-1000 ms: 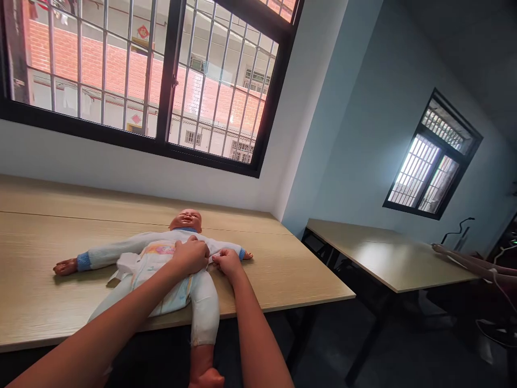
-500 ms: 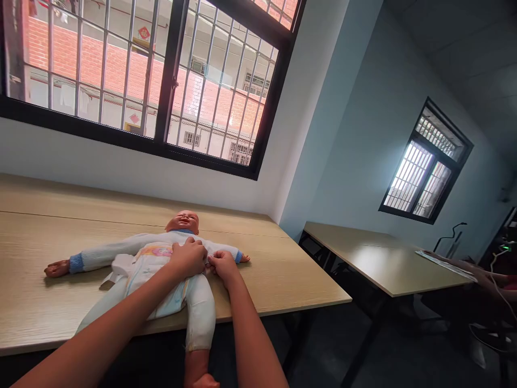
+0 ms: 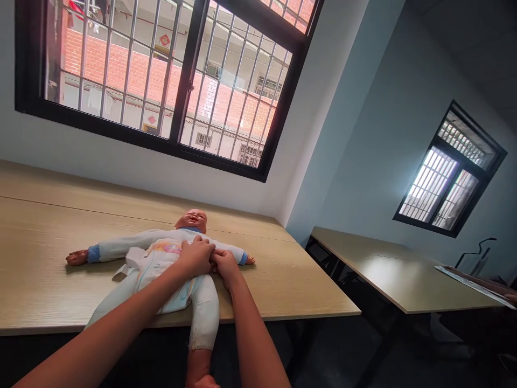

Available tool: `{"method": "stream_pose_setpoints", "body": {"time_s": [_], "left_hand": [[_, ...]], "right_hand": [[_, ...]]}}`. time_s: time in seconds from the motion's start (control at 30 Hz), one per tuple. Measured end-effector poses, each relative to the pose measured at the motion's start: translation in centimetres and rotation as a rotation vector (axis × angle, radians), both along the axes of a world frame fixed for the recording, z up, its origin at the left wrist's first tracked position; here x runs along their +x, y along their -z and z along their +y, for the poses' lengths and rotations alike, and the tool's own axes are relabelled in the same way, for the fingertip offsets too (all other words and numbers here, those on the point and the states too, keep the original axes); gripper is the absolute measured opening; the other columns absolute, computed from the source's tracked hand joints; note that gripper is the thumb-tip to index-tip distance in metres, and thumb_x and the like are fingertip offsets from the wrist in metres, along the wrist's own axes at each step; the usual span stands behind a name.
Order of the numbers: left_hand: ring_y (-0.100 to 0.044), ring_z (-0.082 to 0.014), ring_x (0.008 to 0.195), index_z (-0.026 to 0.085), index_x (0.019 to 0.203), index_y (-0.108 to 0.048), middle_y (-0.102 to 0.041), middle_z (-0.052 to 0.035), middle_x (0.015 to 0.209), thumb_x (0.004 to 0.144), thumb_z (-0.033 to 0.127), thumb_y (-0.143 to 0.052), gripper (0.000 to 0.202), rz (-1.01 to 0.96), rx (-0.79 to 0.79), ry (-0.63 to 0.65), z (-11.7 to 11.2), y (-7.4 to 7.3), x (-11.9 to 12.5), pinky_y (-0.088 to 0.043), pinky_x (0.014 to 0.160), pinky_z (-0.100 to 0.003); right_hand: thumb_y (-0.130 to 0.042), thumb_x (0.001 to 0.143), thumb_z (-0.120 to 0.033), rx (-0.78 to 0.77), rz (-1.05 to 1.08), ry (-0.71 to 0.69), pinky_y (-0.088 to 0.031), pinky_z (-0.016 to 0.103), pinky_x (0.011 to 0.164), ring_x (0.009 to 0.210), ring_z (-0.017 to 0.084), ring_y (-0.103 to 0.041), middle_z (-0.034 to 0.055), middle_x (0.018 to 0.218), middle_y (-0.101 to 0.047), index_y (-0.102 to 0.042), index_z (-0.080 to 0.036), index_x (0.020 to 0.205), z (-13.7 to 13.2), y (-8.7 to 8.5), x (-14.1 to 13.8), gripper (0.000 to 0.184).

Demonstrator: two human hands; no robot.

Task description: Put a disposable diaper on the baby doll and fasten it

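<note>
Pale wood worktop (image 3: 48,258): my left hand (image 3: 196,257) and right hand (image 3: 226,268) grasp the white bodysuit (image 3: 125,244) on a baby doll (image 3: 191,220) lying face-up.

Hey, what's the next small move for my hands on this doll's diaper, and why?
Probably bring the loose white side tab of the diaper across the front of the baby doll. It sticks out sideways, unfastened as far as I can tell, while your left hand and right hand are busy at the opposite edge.
</note>
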State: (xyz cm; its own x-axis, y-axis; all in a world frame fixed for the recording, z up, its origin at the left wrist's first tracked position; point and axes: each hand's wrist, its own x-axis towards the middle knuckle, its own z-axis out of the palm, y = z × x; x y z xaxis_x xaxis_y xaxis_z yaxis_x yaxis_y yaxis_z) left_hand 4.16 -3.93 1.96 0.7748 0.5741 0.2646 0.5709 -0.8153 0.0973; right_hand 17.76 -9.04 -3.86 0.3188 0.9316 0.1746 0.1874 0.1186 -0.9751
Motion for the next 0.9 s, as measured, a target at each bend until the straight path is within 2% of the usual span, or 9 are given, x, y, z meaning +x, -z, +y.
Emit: {"method": "stream_pose_setpoints", "body": {"time_s": [0.13, 0.27, 0.47, 0.6, 0.7, 0.8, 0.9], "left_hand": [[-0.057, -0.0411, 0.122, 0.02, 0.105, -0.071, -0.072, -0.0152, 0.122, 0.077, 0.029, -0.067, 0.029, -0.014, 0.005, -0.011, -0.09, 0.11, -0.05, -0.048, 0.093, -0.063], [-0.057, -0.0414, 0.124, 0.02, 0.108, -0.071, -0.072, -0.0157, 0.123, 0.081, 0.032, -0.067, 0.03, -0.025, 0.007, -0.017, -0.33, 0.1, -0.11, -0.047, 0.095, -0.062], [-0.058, -0.0395, 0.124, 0.019, 0.109, -0.072, -0.073, -0.0152, 0.121, 0.087, 0.021, -0.058, 0.026, -0.058, 0.001, -0.031, -0.76, -0.03, -0.18, -0.045, 0.096, -0.057], [-0.058, -0.0366, 0.123, 0.018, 0.106, -0.072, -0.075, -0.0142, 0.116, 0.092, 0.015, -0.052, 0.025, -0.108, -0.002, -0.037, -0.88, 0.14, -0.36, -0.042, 0.097, -0.052], [-0.059, -0.0351, 0.121, 0.018, 0.103, -0.072, -0.075, -0.0131, 0.113, 0.092, 0.015, -0.053, 0.022, -0.15, -0.006, -0.039, -0.78, 0.32, -0.45, -0.041, 0.096, -0.049], [-0.06, -0.0361, 0.118, 0.018, 0.098, -0.072, -0.076, -0.013, 0.11, 0.087, 0.014, -0.056, 0.02, -0.169, -0.028, -0.052, -0.58, 0.38, -0.4, -0.041, 0.096, -0.051], [-0.061, -0.0372, 0.117, 0.018, 0.098, -0.072, -0.077, -0.0134, 0.111, 0.084, 0.013, -0.057, 0.022, -0.181, -0.046, -0.052, -0.42, 0.35, -0.35, -0.04, 0.097, -0.054]], "right_hand": [[-0.069, 0.072, -0.036, 0.057, 0.151, -0.073, -0.036, 0.024, 0.054, 0.055, 0.009, -0.046, -0.002, 0.065, -0.06, -0.069, -0.017, 0.075, -0.47, 0.13, 0.11, 0.019], [-0.071, 0.071, -0.037, 0.099, 0.25, -0.083, -0.04, 0.025, 0.057, 0.059, 0.011, -0.051, 0.0, 0.072, -0.065, -0.074, -0.017, 0.084, -0.87, 0.11, 0.01, 0.024], [-0.074, 0.072, -0.036, 0.146, 0.368, -0.127, -0.048, 0.027, 0.067, 0.067, 0.015, -0.06, 0.0016, 0.076, -0.069, -0.074, -0.019, 0.084, -1.0, -0.21, -0.38, 0.02], [-0.069, 0.074, -0.041, 0.123, 0.31, -0.035, -0.05, 0.03, 0.064, 0.065, 0.017, -0.061, 0.003, 0.078, -0.069, -0.07, -0.02, 0.083, -0.79, -0.16, -0.37, 0.022], [-0.066, 0.075, -0.042, 0.14, 0.239, 0.044, -0.044, 0.027, 0.057, 0.059, 0.015, -0.055, 0.0021, 0.073, -0.066, -0.068, -0.02, 0.079, -0.6, 0.11, -0.27, 0.023], [-0.07, 0.071, -0.039, 0.131, 0.144, 0.043, -0.037, 0.026, 0.053, 0.053, 0.012, -0.045, -0.0009, 0.061, -0.058, -0.067, -0.018, 0.068, -0.38, 0.45, -0.36, 0.021], [-0.067, 0.073, -0.039, 0.145, 0.055, 0.076, -0.034, 0.026, 0.052, 0.052, 0.011, -0.041, -0.002, 0.058, -0.055, -0.067, -0.018, 0.066, -0.14, 0.72, -0.59, 0.021]]}}
